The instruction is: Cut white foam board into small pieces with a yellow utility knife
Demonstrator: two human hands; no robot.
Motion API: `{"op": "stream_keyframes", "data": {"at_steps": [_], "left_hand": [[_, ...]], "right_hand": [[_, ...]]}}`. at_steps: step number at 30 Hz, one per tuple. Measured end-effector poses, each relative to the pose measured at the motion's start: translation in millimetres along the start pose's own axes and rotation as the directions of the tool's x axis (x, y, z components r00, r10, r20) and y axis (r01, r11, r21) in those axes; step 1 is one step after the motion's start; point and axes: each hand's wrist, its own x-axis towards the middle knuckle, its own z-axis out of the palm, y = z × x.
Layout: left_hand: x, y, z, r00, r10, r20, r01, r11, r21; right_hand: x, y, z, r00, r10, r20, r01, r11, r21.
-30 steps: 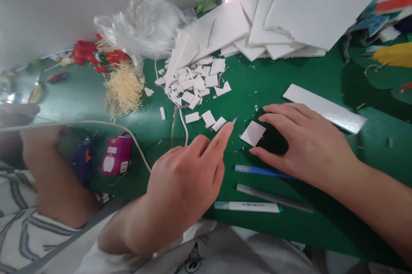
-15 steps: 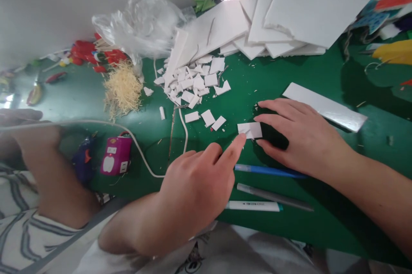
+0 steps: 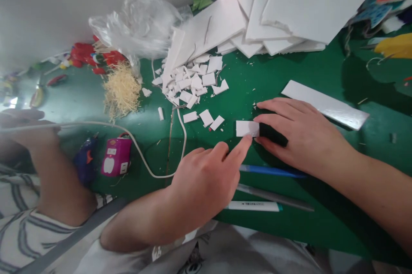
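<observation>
A small white foam board rectangle (image 3: 246,128) lies on the green table in front of me. My right hand (image 3: 299,132) rests beside it from the right, with thumb and forefinger pinching its right end and the other fingers spread on the table. My left hand (image 3: 209,175) points at it; the stretched forefinger touches its lower edge, while the other fingers are curled under and the thumb is hidden. Left of it lie several loose white foam pieces (image 3: 206,117). A long white foam strip (image 3: 325,104) lies beyond my right hand.
A heap of foam scraps (image 3: 189,83), stacked white boards (image 3: 309,4) and a plastic bag (image 3: 141,25) sit at the back. Nearer are a blue pen (image 3: 273,171), a grey stick (image 3: 277,197), a marker (image 3: 254,206), a purple box (image 3: 116,156) and a white cable (image 3: 141,156). Another person's arm (image 3: 48,158) is at left.
My left forefinger has slid slightly right along the foam rectangle, from its left part to near its right end. My right hand stays in place at that end.
</observation>
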Motion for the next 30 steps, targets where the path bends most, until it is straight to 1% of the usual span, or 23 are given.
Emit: {"op": "stream_keyframes", "data": {"at_steps": [2, 7, 13, 30], "left_hand": [[-0.1, -0.1, 0.4, 1.000, 0.004, -0.007, -0.004, 1.000, 0.001], [-0.3, 0.1, 0.3, 1.000, 0.021, 0.015, -0.020, 1.000, -0.017], [0.5, 0.6, -0.2, 0.999, 0.028, 0.019, -0.028, 1.000, 0.003], [-0.7, 0.2, -0.4, 1.000, 0.014, 0.017, -0.014, 1.000, -0.007]], "right_hand": [[0.1, -0.3, -0.6, 1.000, -0.001, -0.002, 0.001, 1.000, 0.000], [-0.8, 0.6, 0.3, 1.000, 0.003, -0.004, -0.003, 1.000, 0.006], [-2.0, 1.1, 0.8, 1.000, 0.013, 0.004, -0.013, 1.000, 0.009], [-0.6, -1.7, 0.0, 1.000, 0.022, -0.015, -0.021, 0.999, 0.028]]}}
